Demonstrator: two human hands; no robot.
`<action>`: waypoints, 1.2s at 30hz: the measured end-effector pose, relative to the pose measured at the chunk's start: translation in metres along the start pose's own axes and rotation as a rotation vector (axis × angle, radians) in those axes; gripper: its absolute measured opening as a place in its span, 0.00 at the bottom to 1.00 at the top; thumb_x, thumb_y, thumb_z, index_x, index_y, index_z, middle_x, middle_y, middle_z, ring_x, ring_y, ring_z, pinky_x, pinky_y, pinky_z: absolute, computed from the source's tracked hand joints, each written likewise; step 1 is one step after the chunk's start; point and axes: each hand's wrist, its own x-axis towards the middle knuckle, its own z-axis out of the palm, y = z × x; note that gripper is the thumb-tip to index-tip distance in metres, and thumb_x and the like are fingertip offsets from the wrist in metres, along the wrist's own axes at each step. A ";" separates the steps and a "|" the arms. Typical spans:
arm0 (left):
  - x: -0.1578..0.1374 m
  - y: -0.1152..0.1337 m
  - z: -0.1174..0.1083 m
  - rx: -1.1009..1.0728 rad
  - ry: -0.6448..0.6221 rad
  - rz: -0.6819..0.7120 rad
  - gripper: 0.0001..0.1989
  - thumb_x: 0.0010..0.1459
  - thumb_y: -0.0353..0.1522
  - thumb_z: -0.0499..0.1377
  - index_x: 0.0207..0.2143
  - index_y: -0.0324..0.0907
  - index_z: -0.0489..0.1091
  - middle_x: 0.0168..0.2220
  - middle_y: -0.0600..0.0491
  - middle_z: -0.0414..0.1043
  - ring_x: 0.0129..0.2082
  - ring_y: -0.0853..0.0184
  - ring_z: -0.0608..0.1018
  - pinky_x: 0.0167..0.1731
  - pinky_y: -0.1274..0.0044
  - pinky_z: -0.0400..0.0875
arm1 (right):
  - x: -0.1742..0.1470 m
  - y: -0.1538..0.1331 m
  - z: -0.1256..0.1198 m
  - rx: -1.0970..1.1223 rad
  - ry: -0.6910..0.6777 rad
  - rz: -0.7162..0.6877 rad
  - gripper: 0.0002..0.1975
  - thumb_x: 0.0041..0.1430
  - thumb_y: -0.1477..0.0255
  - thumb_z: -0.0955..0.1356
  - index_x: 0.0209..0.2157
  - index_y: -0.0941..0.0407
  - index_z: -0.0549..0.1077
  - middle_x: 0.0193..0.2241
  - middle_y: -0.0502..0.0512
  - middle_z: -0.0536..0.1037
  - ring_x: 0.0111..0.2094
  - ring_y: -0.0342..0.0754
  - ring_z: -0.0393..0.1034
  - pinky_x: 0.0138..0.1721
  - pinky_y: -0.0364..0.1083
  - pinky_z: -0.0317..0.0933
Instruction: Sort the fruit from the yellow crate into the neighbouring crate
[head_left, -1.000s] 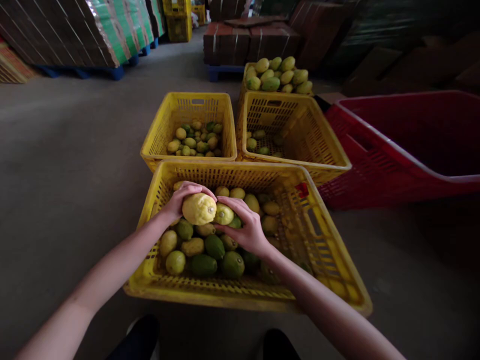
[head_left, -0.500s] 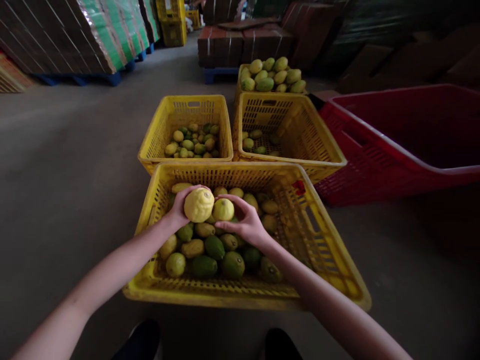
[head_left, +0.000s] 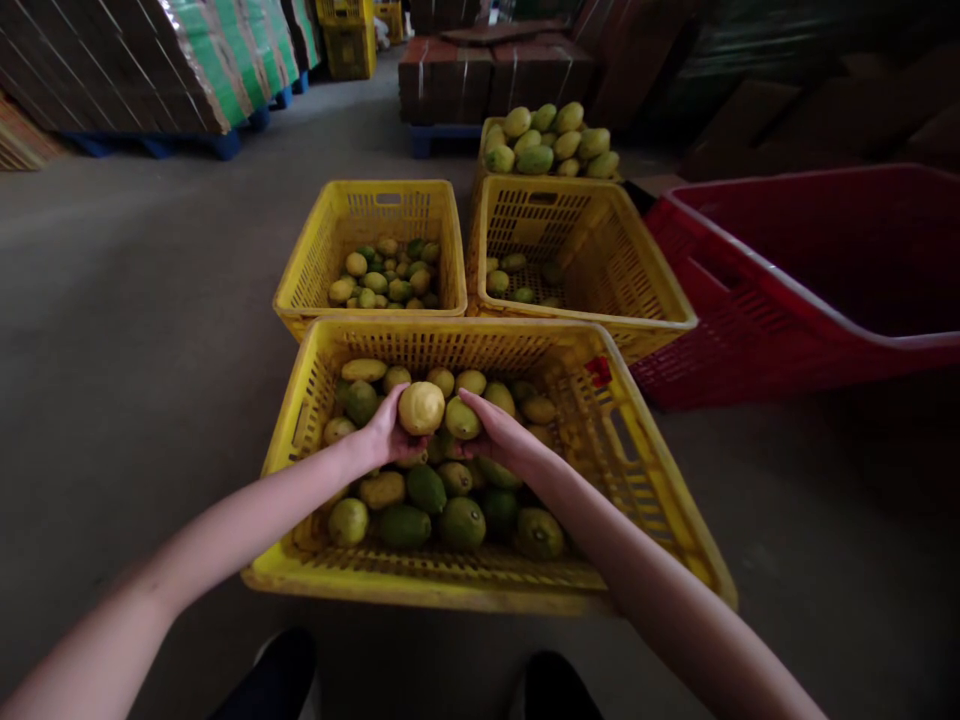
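A large pale-yellow papaya (head_left: 421, 409) with a lumpy skin is in my left hand (head_left: 388, 430), whose fingers curl round its left side and underneath. My right hand (head_left: 499, 432) is closed on a smaller yellow-green papaya (head_left: 463, 419), thumb and fingers at its right side. The two fruits are held side by side, a little apart, over the near yellow crate (head_left: 480, 590). Inside that crate lie several green and yellow papayas, among them a dark green papaya (head_left: 463, 524) near the front and a long yellow papaya (head_left: 364, 370) at the back left.
Behind stand a left yellow crate (head_left: 300, 260) with small fruit and a right yellow crate (head_left: 637, 250) with a few. Farther back, papayas (head_left: 534, 159) are heaped in another crate. A red bin (head_left: 720, 310) stands at the right. Wrapped stacks (head_left: 232, 60) on blue pallets line the back.
Both hands have shifted slightly right, keeping their papayas. The fruits have turned in the fingers, and the left hand has opened a view of the fruit behind it.
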 end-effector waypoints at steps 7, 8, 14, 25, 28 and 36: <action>-0.023 0.013 0.011 0.090 0.007 0.115 0.17 0.63 0.43 0.49 0.37 0.41 0.71 0.28 0.50 0.75 0.25 0.62 0.77 0.23 0.73 0.73 | -0.003 -0.006 -0.001 0.068 0.024 -0.015 0.11 0.62 0.59 0.67 0.38 0.52 0.69 0.28 0.51 0.75 0.24 0.45 0.70 0.22 0.44 0.66; -0.027 0.015 0.014 0.098 -0.007 0.148 0.16 0.62 0.41 0.49 0.38 0.41 0.71 0.29 0.50 0.75 0.26 0.62 0.77 0.24 0.72 0.73 | -0.003 -0.008 -0.003 0.053 0.038 -0.018 0.10 0.61 0.61 0.67 0.39 0.52 0.69 0.29 0.51 0.75 0.26 0.45 0.70 0.22 0.43 0.66; -0.037 0.015 0.051 0.252 -0.132 0.369 0.17 0.60 0.36 0.53 0.49 0.41 0.73 0.37 0.48 0.77 0.37 0.59 0.78 0.28 0.74 0.73 | -0.004 -0.020 -0.015 -0.099 0.146 -0.195 0.24 0.55 0.65 0.68 0.55 0.43 0.65 0.46 0.49 0.76 0.35 0.48 0.74 0.19 0.40 0.65; -0.039 -0.008 0.035 0.805 -0.242 0.705 0.27 0.62 0.39 0.55 0.64 0.47 0.64 0.63 0.46 0.54 0.59 0.54 0.66 0.41 0.73 0.76 | -0.003 -0.006 -0.024 0.381 -0.265 0.031 0.27 0.62 0.48 0.62 0.48 0.55 0.74 0.34 0.60 0.83 0.34 0.56 0.79 0.27 0.51 0.74; -0.038 0.006 0.033 0.770 -0.248 0.796 0.24 0.61 0.36 0.57 0.60 0.48 0.69 0.60 0.48 0.62 0.53 0.58 0.71 0.42 0.73 0.74 | -0.008 -0.007 -0.023 0.546 -0.310 -0.043 0.26 0.61 0.48 0.62 0.45 0.54 0.75 0.33 0.57 0.83 0.34 0.55 0.79 0.28 0.51 0.74; -0.021 0.016 0.027 0.677 -0.072 0.380 0.12 0.64 0.39 0.54 0.39 0.42 0.73 0.39 0.50 0.77 0.32 0.65 0.77 0.35 0.73 0.72 | -0.018 -0.011 -0.009 0.768 -0.276 -0.048 0.27 0.58 0.48 0.65 0.44 0.56 0.76 0.35 0.57 0.83 0.35 0.56 0.79 0.29 0.55 0.76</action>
